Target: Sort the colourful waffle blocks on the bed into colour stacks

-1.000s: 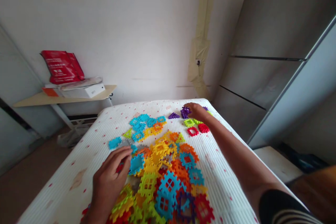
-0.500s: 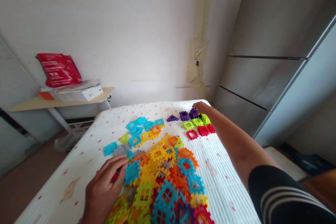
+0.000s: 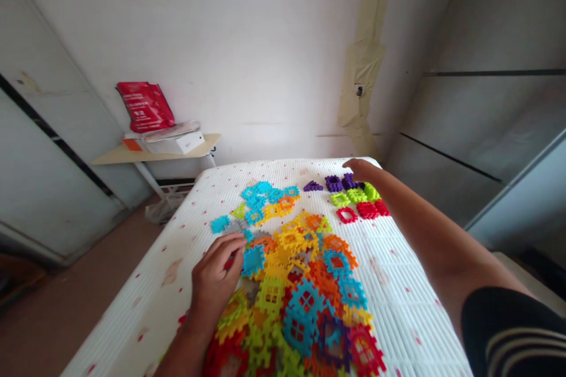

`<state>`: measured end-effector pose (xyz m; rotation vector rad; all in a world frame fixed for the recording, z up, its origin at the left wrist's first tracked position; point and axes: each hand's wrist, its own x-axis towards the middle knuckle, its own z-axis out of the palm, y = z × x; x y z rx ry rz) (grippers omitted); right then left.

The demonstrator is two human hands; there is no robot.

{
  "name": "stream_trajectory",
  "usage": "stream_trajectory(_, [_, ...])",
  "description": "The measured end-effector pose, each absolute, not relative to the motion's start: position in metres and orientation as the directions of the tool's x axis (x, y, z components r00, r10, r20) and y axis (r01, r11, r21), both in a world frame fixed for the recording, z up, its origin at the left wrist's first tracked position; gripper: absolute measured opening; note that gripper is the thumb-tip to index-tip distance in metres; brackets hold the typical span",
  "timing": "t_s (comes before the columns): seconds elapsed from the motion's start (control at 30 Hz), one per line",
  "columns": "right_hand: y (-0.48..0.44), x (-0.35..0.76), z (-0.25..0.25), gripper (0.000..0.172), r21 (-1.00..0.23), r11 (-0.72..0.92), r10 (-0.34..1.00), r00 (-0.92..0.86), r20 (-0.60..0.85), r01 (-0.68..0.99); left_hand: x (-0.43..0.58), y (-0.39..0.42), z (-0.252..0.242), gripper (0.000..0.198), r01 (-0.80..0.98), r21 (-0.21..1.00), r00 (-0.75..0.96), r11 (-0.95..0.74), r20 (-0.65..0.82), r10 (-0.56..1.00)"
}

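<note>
My left hand (image 3: 219, 265) is at the left edge of a heaped pile of interlocking plastic tiles (image 3: 283, 297). Its fingers are curled and close to the thumb, beside a blue square tile (image 3: 253, 260); anything between the fingertips is hidden. A bit of red tile shows in the gap behind them. At the far right corner, my right hand (image 3: 360, 169) is just above a stack of purple tiles (image 3: 349, 181), a finger stretched out to the left and its thumb hidden. Another purple stack (image 3: 333, 183) and a purple triangular piece (image 3: 313, 186) lie to its left.
Green tiles (image 3: 356, 195) and red tiles (image 3: 367, 210) lie in rows before the purple ones. Light-blue tiles (image 3: 260, 191) and orange ones (image 3: 286, 203) form a group at back left. A white quilted cover (image 3: 398, 283) spreads beneath. Beyond stands a side table (image 3: 119, 156).
The view has swung left, so everything appears further right. My right hand has lifted slightly off the purple stack. My left hand stays beside the pile.
</note>
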<state>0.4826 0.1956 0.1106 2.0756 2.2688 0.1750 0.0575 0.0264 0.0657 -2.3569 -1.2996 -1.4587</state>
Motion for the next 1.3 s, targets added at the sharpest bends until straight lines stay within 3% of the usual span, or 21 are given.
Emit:
stream_trajectory(0.1, [0.191,0.474,0.119,0.057,0.178,0.127,0.983,-0.148,0.109,0.976,0.059,0.026,0.067,0.012,0.693,0.345,0.184,-0.633,0.764,0.618])
stream_trajectory(0.23, [0.179,0.466,0.135,0.047,0.218,0.051,0.984,-0.086,0.155,0.975,0.059,0.028,0.066,0.012,0.686,0.323,0.191,-0.652,0.785,0.59])
stream_trajectory(0.5, [0.137,0.468,0.144,0.036,0.078,0.006,0.958,-0.028,0.286,0.997,0.054,0.031,0.064,0.012,0.654,0.322,0.204,-0.685,0.796,0.57])
stream_trajectory(0.63, [0.092,0.447,0.127,0.022,-0.116,0.184,0.939,-0.14,0.313,0.976,0.048,0.024,0.074,0.011,0.649,0.439,0.109,-0.622,0.754,0.647])
stream_trajectory(0.77, [0.028,0.418,0.095,0.02,-0.406,0.459,0.878,-0.334,0.342,0.79,0.036,0.018,0.094,0.015,0.59,0.659,-0.064,-0.466,0.614,0.787])
stream_trajectory(0.83, [-0.005,0.408,0.079,0.025,-0.452,0.502,0.853,-0.334,0.401,0.738,0.027,0.015,0.105,0.02,0.556,0.735,-0.09,-0.389,0.518,0.851])
stream_trajectory(0.9, [-0.035,0.401,0.067,0.026,-0.419,0.564,0.805,-0.361,0.471,0.712,0.015,0.009,0.115,0.023,0.571,0.741,-0.062,-0.353,0.468,0.881])
stream_trajectory(1.0, [-0.075,0.393,0.057,0.035,-0.314,0.651,0.723,-0.437,0.536,0.691,-0.005,-0.013,0.119,0.022,0.657,0.63,0.091,-0.414,0.479,0.873])
stream_trajectory(1.1, [-0.109,0.382,0.051,0.057,-0.194,0.709,0.656,-0.534,0.533,0.678,-0.019,-0.051,0.103,0.028,0.716,0.411,0.343,-0.564,0.497,0.797])
stream_trajectory(1.2, [-0.134,0.363,0.045,0.074,-0.071,0.769,0.58,-0.648,0.493,0.635,-0.019,-0.097,0.07,0.068,0.751,0.135,0.537,-0.647,0.445,0.716])
stream_trajectory(1.3, [-0.146,0.345,0.041,0.073,-0.012,0.81,0.542,-0.74,0.399,0.586,-0.006,-0.134,0.036,0.091,0.756,-0.039,0.614,-0.653,0.386,0.689])
